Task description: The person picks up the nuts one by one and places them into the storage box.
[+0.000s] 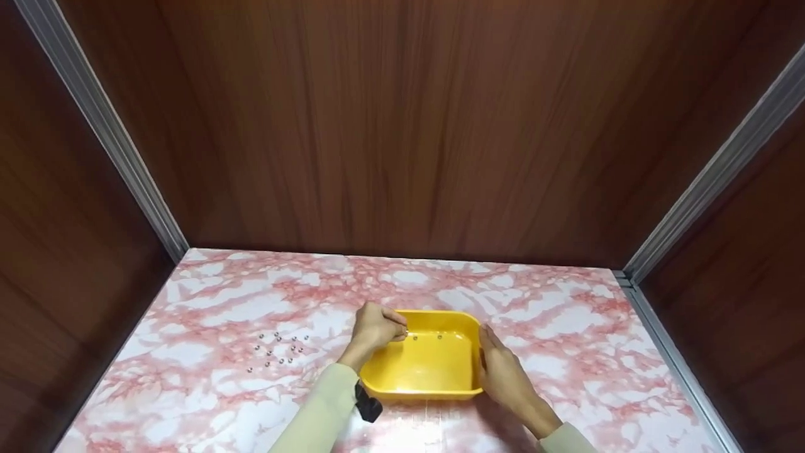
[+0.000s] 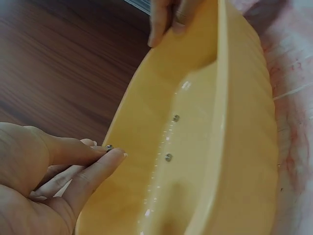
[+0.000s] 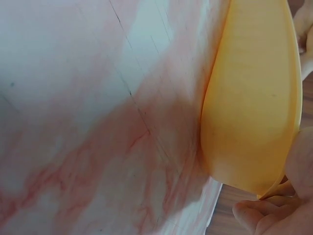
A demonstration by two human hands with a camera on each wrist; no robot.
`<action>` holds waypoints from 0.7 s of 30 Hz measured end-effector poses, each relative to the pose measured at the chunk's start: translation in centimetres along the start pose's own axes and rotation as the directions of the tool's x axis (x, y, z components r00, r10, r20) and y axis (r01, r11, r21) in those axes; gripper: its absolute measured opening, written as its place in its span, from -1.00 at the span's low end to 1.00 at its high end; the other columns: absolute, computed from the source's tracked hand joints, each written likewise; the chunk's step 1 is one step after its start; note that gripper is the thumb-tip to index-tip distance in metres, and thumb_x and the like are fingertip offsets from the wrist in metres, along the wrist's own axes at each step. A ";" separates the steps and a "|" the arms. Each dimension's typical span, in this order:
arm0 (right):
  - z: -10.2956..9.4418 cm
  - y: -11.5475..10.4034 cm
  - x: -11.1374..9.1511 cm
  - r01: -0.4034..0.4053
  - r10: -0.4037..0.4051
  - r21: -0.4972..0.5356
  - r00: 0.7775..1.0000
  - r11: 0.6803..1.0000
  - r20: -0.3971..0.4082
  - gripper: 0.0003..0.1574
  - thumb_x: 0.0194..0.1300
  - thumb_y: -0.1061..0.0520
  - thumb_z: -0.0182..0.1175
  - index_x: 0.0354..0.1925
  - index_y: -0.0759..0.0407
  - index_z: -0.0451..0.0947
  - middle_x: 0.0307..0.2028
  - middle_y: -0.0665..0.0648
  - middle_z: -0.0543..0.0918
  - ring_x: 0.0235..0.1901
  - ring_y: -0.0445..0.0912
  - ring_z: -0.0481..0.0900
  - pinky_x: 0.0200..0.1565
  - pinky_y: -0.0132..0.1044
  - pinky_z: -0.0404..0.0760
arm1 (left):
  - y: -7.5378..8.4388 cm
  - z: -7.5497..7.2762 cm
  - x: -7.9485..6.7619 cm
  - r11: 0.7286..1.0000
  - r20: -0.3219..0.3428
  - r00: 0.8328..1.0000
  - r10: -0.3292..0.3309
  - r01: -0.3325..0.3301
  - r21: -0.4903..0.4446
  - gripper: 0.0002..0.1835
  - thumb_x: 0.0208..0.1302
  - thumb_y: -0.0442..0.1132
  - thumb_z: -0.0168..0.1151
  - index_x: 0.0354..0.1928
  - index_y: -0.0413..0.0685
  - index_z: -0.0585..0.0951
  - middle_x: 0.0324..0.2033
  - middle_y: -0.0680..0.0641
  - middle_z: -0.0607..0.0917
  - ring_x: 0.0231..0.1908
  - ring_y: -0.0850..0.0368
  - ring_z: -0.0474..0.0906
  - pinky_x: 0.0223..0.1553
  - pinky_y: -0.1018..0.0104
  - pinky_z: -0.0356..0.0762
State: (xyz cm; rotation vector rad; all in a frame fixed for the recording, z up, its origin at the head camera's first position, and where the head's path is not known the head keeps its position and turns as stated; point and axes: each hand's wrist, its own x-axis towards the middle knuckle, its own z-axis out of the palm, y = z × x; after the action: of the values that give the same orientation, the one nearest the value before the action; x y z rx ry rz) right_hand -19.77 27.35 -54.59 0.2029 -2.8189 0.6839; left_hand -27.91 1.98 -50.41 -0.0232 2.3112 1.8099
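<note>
Pinching metal piece [image 2: 109, 147], left fingers [image 2: 88, 185] over yellow tray [image 1: 427, 371], right fingers [image 1: 493, 341] gripping it

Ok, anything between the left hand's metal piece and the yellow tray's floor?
Nothing visible: the left hand pinches the metal piece over the open yellow tray; two similar pieces lie inside it.

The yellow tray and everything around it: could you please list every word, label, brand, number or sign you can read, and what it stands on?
None: no readable text appears in any view.
Yellow tray: no lettering on the sides shown.
Metal piece pinched in the left hand: too small to tell if marked.
Loose metal pieces: likewise too small.
Marbled tabletop: pattern only.
</note>
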 end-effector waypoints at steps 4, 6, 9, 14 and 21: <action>0.0 0.0 0.0 -0.008 0.008 0.005 1.000 1.000 -0.003 -0.34 0.50 0.31 0.16 0.45 0.56 0.31 0.45 0.56 0.39 0.27 0.38 0.60 0.27 0.16 0.67 | -0.3 0.8 0.6 1.000 -0.019 1.000 -0.018 0.018 -0.003 -0.88 0.11 -0.59 0.43 -0.28 -0.40 0.81 -0.38 -0.22 0.84 -0.39 0.01 0.84 -0.28 0.29 0.86; 0.0 -0.1 0.0 -0.009 0.009 0.007 1.000 1.000 -0.003 -0.35 0.50 0.32 0.16 0.45 0.56 0.31 0.45 0.56 0.39 0.28 0.38 0.60 0.28 0.15 0.67 | -0.6 1.0 0.9 1.000 -0.035 0.999 -0.029 0.029 0.003 -0.87 0.09 -0.61 0.43 -0.29 -0.41 0.81 -0.37 -0.24 0.84 -0.37 -0.05 0.85 -0.27 0.25 0.87; 0.0 -0.1 -0.1 -0.009 0.009 0.010 1.000 1.000 -0.003 -0.35 0.50 0.33 0.16 0.44 0.56 0.31 0.44 0.57 0.39 0.26 0.38 0.61 0.25 0.14 0.69 | -1.0 1.5 1.2 0.999 -0.056 0.998 -0.034 0.036 0.028 -0.88 0.10 -0.62 0.43 -0.30 -0.40 0.81 -0.38 -0.25 0.84 -0.34 -0.12 0.85 -0.30 0.22 0.87; 0.1 -0.2 -0.1 -0.010 0.010 0.015 1.000 1.000 -0.003 -0.35 0.50 0.32 0.16 0.45 0.56 0.31 0.44 0.56 0.39 0.26 0.38 0.61 0.26 0.15 0.68 | -1.5 1.8 1.3 0.998 -0.072 0.997 -0.012 0.017 0.063 -0.90 0.14 -0.59 0.42 -0.32 -0.36 0.82 -0.37 -0.23 0.84 -0.33 -0.14 0.85 -0.30 0.16 0.87; -0.1 -0.1 -0.1 -0.009 0.009 0.026 1.000 1.000 -0.001 -0.34 0.52 0.33 0.13 0.46 0.56 0.28 0.46 0.57 0.36 0.29 0.39 0.58 0.28 0.15 0.66 | -1.6 2.2 1.5 0.994 -0.087 0.996 0.000 0.009 0.109 -0.90 0.14 -0.57 0.42 -0.34 -0.32 0.83 -0.38 -0.22 0.84 -0.42 -0.06 0.83 -0.53 0.43 0.70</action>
State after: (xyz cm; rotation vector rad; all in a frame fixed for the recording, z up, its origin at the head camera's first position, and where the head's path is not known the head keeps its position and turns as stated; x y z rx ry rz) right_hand -19.59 27.30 -54.52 0.1947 -2.8130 0.7229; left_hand -28.78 3.86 -52.73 -0.0918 2.4647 1.7093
